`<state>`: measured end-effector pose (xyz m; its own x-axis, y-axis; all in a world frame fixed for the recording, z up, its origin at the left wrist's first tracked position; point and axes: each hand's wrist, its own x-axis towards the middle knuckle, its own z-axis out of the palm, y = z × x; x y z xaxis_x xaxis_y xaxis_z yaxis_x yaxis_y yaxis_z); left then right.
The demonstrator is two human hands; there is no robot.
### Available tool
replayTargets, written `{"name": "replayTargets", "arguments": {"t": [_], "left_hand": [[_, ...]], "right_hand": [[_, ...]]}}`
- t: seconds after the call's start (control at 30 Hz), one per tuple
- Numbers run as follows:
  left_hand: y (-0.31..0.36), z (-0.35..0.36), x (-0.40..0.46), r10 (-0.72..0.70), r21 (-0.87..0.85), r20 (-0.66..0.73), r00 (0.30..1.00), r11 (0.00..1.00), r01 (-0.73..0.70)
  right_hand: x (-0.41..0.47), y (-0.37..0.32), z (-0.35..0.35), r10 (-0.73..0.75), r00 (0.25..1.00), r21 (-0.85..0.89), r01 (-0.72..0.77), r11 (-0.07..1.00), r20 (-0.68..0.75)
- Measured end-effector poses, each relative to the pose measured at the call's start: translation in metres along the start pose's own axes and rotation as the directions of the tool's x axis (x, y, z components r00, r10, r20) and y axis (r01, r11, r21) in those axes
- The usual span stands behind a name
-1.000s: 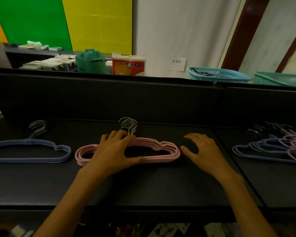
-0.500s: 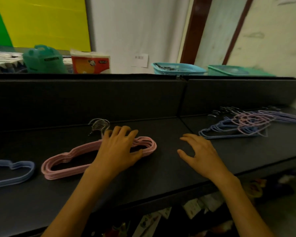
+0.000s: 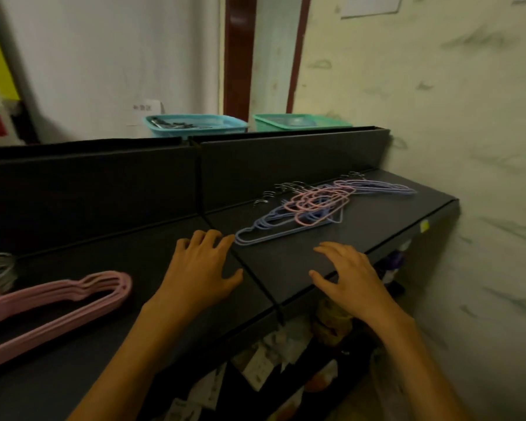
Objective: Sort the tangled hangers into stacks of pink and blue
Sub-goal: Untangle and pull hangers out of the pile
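Hovering over the dark table (image 3: 286, 268), left hand (image 3: 202, 268) and right hand (image 3: 349, 271) hold nothing, fingers loosely spread; the tangled hangers (image 3: 313, 208) lie just beyond them. The pink stack (image 3: 73, 296) rests far left.

Two bare forearms; left grip (image 3: 201, 268), right grip (image 3: 348, 271) ungloved

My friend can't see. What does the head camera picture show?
Two bare hands, the left hand and the right hand, hover open over a dark grey table, holding nothing. Beyond them lies a tangled pile of thin pink and blue wire hangers; a neat stack of pink plastic hangers sits at the left.
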<state>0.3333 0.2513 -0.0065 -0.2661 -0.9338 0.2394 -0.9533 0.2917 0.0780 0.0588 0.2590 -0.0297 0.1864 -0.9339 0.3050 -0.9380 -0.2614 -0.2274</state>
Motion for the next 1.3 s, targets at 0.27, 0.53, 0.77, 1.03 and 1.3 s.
{"name": "replayTargets", "arguments": {"t": [0.27,0.53,0.77,1.03,1.3], "left_hand": [[0.121,0.030,0.077,0.064,0.002,-0.007,0.998,0.998,-0.064],[0.208,0.057,0.140,0.058,0.022,-0.017,0.998,0.998,-0.058],[0.233,0.078,0.202,0.000,0.027,-0.001,1.000,1.000,0.000],[0.235,0.100,0.286,-0.112,0.106,-0.030,0.993,0.988,0.115],[0.225,0.115,0.348,-0.214,0.098,0.030,0.976,0.973,0.210]], "right_hand": [[-0.006,0.143,-0.037,0.056,0.997,-0.040,-0.058,0.998,-0.046],[0.001,0.260,-0.052,0.082,0.996,-0.021,-0.083,0.996,-0.038],[0.045,0.321,-0.044,0.081,0.997,0.027,-0.081,0.996,0.001],[0.142,0.377,-0.028,0.006,0.999,0.037,-0.008,0.999,0.050],[0.256,0.412,-0.014,-0.050,0.996,0.077,0.044,0.996,0.075]]}}
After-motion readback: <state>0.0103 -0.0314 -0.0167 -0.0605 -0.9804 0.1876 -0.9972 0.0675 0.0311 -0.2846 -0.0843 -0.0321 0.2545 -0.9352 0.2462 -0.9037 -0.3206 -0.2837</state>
